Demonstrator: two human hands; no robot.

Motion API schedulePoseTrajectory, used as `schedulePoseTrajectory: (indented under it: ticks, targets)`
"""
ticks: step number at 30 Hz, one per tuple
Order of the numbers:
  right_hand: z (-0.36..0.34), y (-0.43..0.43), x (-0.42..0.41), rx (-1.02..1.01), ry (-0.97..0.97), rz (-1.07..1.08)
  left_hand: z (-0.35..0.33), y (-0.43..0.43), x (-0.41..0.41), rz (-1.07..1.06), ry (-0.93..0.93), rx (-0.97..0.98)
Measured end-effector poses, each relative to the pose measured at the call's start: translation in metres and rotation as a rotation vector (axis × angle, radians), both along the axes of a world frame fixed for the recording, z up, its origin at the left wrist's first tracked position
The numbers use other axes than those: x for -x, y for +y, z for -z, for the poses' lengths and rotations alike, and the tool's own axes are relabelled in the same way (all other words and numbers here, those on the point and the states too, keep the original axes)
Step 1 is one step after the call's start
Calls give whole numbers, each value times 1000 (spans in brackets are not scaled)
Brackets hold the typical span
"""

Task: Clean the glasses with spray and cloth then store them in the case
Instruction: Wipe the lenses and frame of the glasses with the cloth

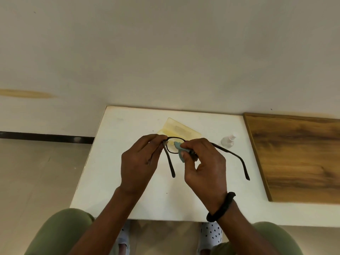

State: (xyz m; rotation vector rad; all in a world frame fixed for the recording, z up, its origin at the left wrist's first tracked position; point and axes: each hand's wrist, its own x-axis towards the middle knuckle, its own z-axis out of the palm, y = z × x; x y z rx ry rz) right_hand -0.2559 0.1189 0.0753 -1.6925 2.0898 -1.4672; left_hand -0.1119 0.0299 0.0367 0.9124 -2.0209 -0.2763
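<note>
Left grip point(138, 162) holds glasses point(170, 146), right grip point(204, 168) one cloth point(178, 146).

Bare surface is stretching along the left side and near edge of the white table point(110, 162), leaving a hand room to pass. The left hand point(139, 162) and the right hand point(204, 168), the latter pinching a blue cloth point(178, 145), are holding the glasses point(172, 147) above the middle, screening the open yellow case point(179, 129) behind them, one temple arm jutting rightward. The spray bottle point(228, 141) is sitting at the far right, near the wooden board point(298, 157), and the wall point(165, 52) is closing the far edge.
</note>
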Motion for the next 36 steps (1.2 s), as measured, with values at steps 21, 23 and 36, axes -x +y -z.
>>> schedulePoseTrajectory:
  ticks: [21,23,36]
  targets:
    - [17,-15,-2,-38,365,20,3,-1,3,37,79,52]
    - [16,-12,-2,-63,391,-3,2,-1,2,33,98,47]
    - [19,-8,10,-115,321,138,6,3,6,58,35,99]
